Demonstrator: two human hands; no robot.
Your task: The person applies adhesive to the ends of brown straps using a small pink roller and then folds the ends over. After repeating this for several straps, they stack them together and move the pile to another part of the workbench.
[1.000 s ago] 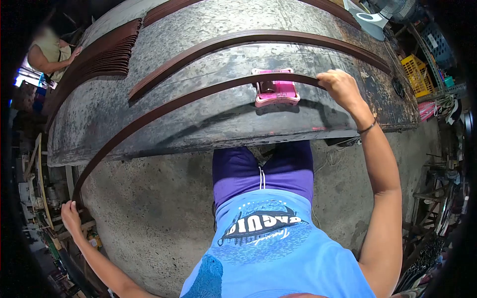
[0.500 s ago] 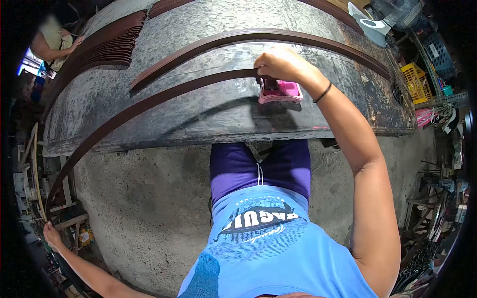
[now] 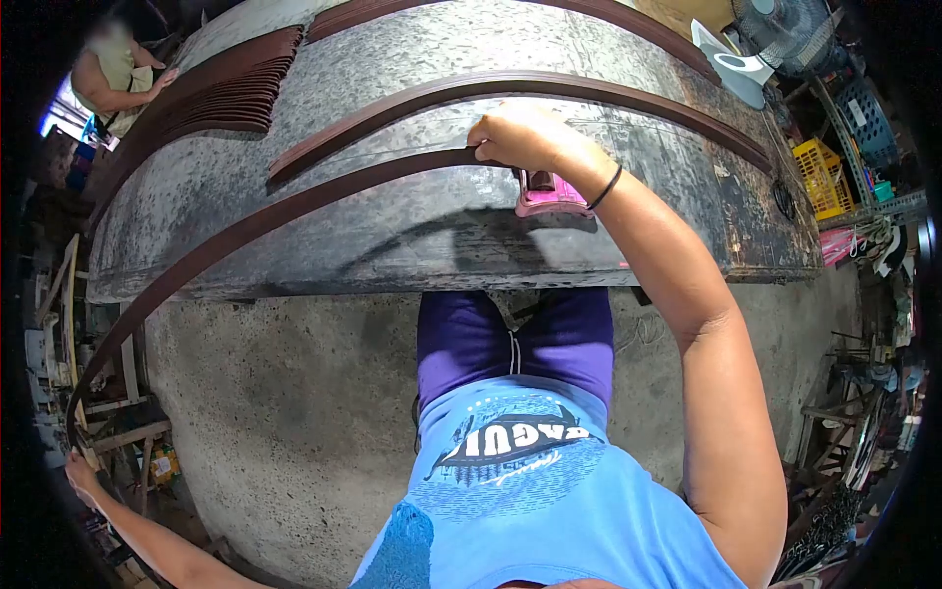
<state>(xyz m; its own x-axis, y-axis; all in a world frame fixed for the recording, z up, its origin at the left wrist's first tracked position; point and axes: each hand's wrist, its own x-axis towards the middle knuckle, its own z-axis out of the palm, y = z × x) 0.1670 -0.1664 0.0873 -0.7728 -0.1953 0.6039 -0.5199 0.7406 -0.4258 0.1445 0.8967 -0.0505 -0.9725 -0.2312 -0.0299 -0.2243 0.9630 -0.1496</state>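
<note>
A long dark brown strip (image 3: 294, 201) runs from the middle of the worn metal table (image 3: 412, 236) down past its left edge. My right hand (image 3: 525, 137) grips the strip's end on the table, just above a pink box (image 3: 551, 192) that my wrist partly hides. My left hand (image 3: 80, 469) holds the strip's other end far out at the lower left, off the table. A second brown strip (image 3: 510, 83) lies on the table beyond the first.
A stack of several brown strips (image 3: 211, 98) lies at the table's far left, where another person (image 3: 118, 69) stands with a hand near it. A white fan (image 3: 736, 54) and a yellow crate (image 3: 829, 152) are at the right. Concrete floor (image 3: 294, 412) lies below.
My right hand has drawn the strip's end leftward, from right of the pink box to above it. My left hand has moved further out and down to the lower left with the other end.
</note>
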